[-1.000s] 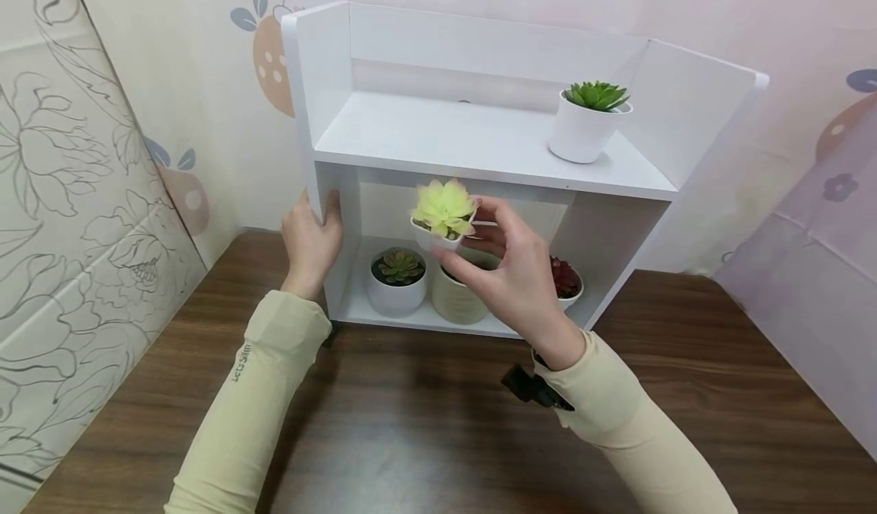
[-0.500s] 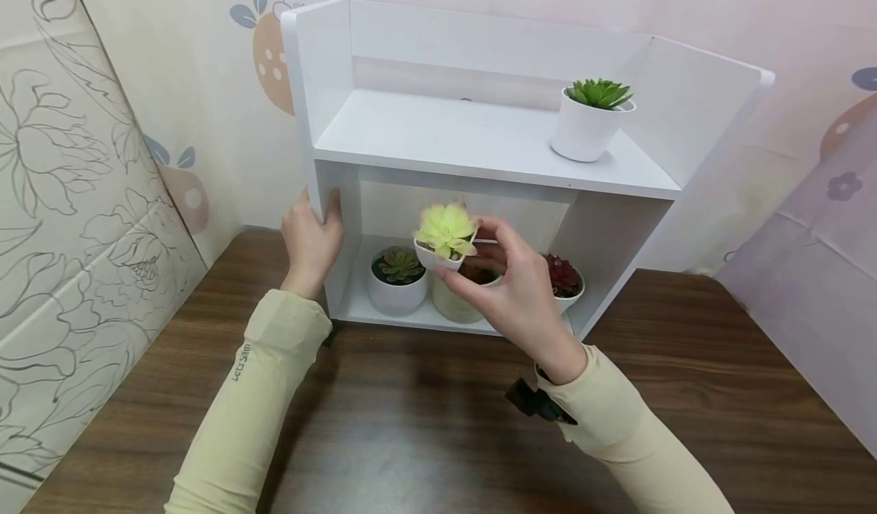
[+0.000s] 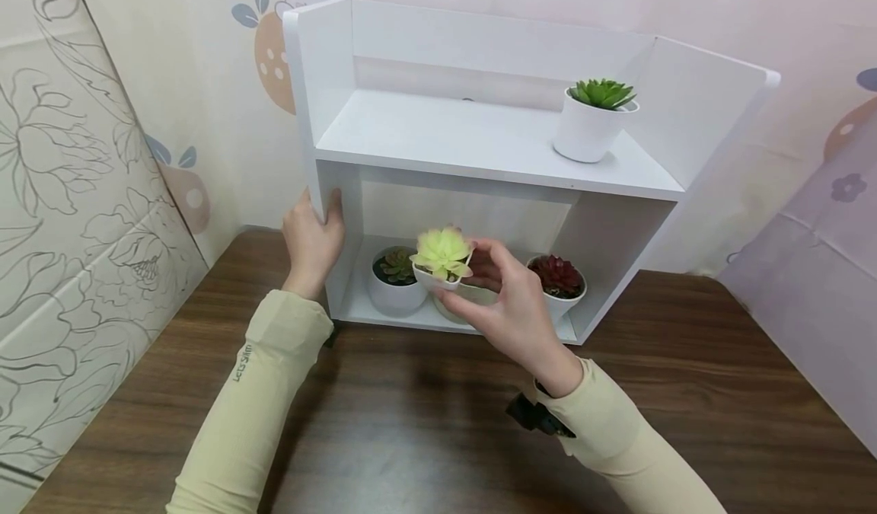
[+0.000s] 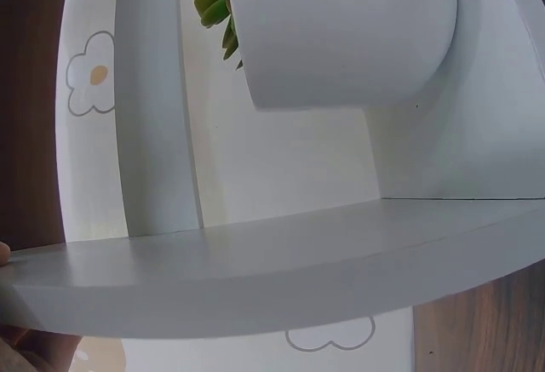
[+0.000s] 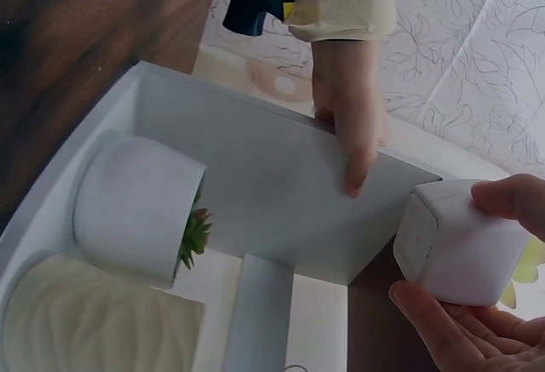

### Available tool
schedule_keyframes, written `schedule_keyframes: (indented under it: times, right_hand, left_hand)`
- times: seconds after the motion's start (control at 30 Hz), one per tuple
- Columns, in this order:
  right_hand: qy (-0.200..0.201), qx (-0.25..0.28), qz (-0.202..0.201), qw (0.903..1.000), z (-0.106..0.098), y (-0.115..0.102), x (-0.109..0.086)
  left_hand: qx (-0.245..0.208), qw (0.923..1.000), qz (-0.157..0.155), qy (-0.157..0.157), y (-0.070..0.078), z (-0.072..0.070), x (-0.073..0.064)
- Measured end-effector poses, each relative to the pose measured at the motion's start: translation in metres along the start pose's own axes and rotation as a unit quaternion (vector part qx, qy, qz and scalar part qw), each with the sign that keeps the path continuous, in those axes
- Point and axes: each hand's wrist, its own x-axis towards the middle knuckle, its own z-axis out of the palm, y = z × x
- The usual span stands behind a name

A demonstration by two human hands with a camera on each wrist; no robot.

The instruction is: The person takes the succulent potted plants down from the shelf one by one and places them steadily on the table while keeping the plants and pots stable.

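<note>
My right hand pinches a small white pot with a yellow-green succulent between thumb and fingers. It is held in front of the lower level of a white shelf unit, overlapping a cream pot there. The right wrist view shows the held pot's squarish white underside. My left hand grips the unit's left side panel, thumb on the inner face and fingers around the outside. Left of the cream pot stands a white pot with a dark green succulent.
A white pot with a dark red succulent stands at the lower level's right end. On the upper board, toward the right, is a white pot with a bright green succulent. The unit stands on a dark wooden table near patterned walls.
My right hand has lowered the small potted succulent from just below the upper board toward the pots on the lower level. More of the red succulent shows. My left hand stays on the panel.
</note>
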Motion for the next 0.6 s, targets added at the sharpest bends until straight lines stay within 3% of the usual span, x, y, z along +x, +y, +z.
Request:
schedule_keyframes:
  times: [0.6]
  right_hand:
    - [-0.044,0.001,0.025,0.9987,0.013,0.008,-0.013]
  left_hand:
    - [-0.009,1.0,0.0,0.0,-0.001,0.001,0.001]
